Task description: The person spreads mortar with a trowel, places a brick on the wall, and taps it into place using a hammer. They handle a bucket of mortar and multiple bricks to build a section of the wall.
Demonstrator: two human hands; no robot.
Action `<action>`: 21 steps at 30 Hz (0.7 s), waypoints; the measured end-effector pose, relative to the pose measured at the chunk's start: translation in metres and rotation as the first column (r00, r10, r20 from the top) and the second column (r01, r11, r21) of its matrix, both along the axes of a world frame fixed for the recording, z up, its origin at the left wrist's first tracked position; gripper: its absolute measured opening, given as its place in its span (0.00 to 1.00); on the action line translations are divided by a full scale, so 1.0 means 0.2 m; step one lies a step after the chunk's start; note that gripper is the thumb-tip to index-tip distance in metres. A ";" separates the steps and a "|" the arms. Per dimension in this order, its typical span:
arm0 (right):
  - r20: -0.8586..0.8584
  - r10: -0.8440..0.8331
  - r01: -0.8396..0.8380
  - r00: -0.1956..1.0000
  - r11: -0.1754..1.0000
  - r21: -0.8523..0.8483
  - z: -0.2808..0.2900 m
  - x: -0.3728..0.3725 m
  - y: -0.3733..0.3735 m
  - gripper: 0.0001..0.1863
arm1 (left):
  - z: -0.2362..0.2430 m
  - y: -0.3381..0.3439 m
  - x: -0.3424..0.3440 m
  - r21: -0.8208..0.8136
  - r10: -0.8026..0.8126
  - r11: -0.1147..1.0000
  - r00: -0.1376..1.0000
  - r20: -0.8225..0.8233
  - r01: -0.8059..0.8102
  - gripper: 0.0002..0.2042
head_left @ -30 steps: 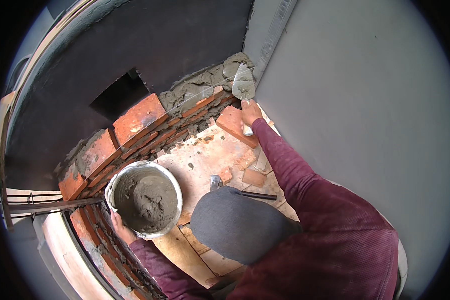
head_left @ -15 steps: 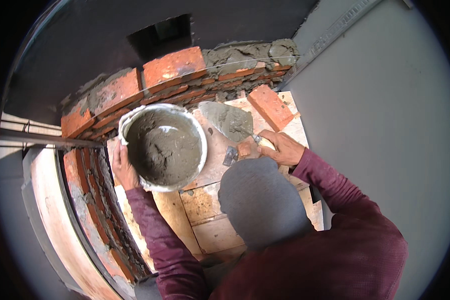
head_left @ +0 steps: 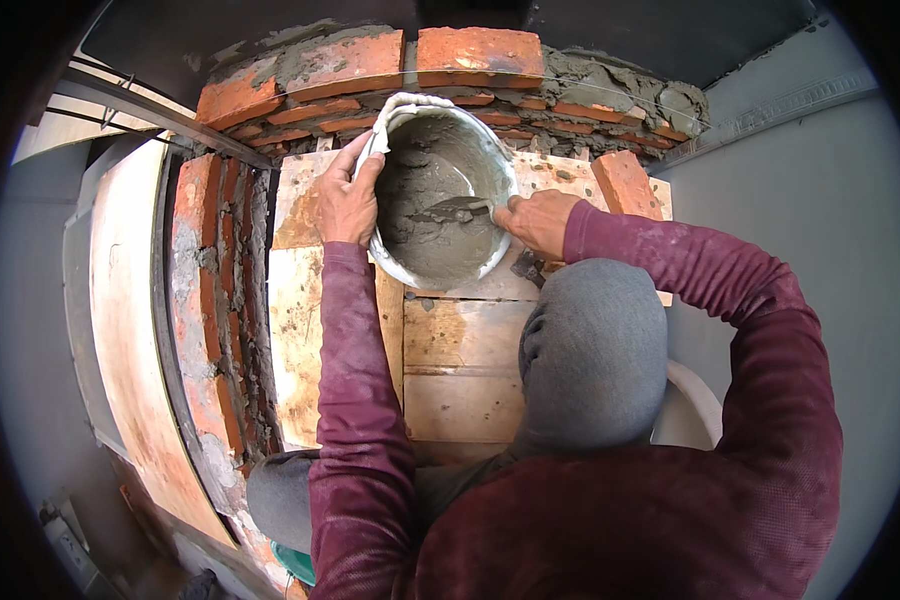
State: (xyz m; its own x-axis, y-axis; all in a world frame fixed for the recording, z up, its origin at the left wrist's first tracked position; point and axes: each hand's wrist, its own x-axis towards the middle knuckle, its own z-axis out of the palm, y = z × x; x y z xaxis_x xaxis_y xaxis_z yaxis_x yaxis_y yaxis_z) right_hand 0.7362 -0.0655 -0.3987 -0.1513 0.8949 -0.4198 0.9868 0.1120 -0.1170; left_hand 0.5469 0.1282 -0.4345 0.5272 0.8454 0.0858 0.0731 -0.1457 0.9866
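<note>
A white bucket [head_left: 508, 172] with a mortar-smeared rim holds grey wet mortar [head_left: 422, 175]. My left hand [head_left: 348, 205] grips the bucket's left rim, thumb on the near side and fingers around the edge. My right hand [head_left: 538, 222] is closed around the handle of a trowel [head_left: 452, 209] at the right rim. The trowel's blade lies inside the bucket, partly in the mortar. Much of the handle is hidden by my fingers. To the right of the bucket, a loose red brick [head_left: 625, 185] rests on the boards.
Wooden boards [head_left: 465, 345] lie beneath the bucket. Behind it runs a low brick wall [head_left: 480, 55], with a string along it and rough mortar [head_left: 600, 88] on its right part. Another brick wall [head_left: 198, 300] stands at left. My grey-clad knee [head_left: 595, 350] rises close to my right forearm.
The trowel has gone from above the boards, right of the bucket, into the bucket with my right hand. My left hand stays on the rim. The whole view has shifted and turned.
</note>
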 end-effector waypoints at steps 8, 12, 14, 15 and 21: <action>0.080 -0.081 0.096 0.993 0.974 -0.206 0.08 0.13 0.14 0.15 | 0.05 -0.07 0.08 0.029 -0.077 0.997 0.997 0.020 0.076 0.17; -0.108 -0.141 0.095 0.984 0.931 -0.352 0.01 0.08 0.14 0.19 | 0.05 -0.08 0.09 0.055 -0.072 0.996 0.997 0.016 0.071 0.17; -0.217 -0.180 0.103 0.960 0.940 -0.325 0.01 0.09 0.09 0.16 | 0.02 -0.06 0.08 0.051 -0.046 0.998 0.998 0.039 0.044 0.16; -0.271 -0.198 0.109 0.942 0.944 -0.312 0.01 0.09 0.07 0.15 | 0.01 -0.05 0.06 0.027 -0.030 0.999 0.999 0.033 0.029 0.16; -0.457 -0.393 0.139 0.798 0.858 -0.495 0.00 -0.07 0.11 0.22 | 0.03 -0.07 0.04 0.022 -0.029 0.999 0.999 0.026 0.028 0.17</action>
State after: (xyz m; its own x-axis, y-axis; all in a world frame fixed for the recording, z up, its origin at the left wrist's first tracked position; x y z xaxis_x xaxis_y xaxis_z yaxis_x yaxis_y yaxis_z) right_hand 0.7224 -0.0426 -0.3979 -0.2429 0.6879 -0.6839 0.7344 -0.3302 -0.5929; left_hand 0.5559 0.1136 -0.4285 0.5486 0.8277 0.1181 0.0427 -0.1687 0.9847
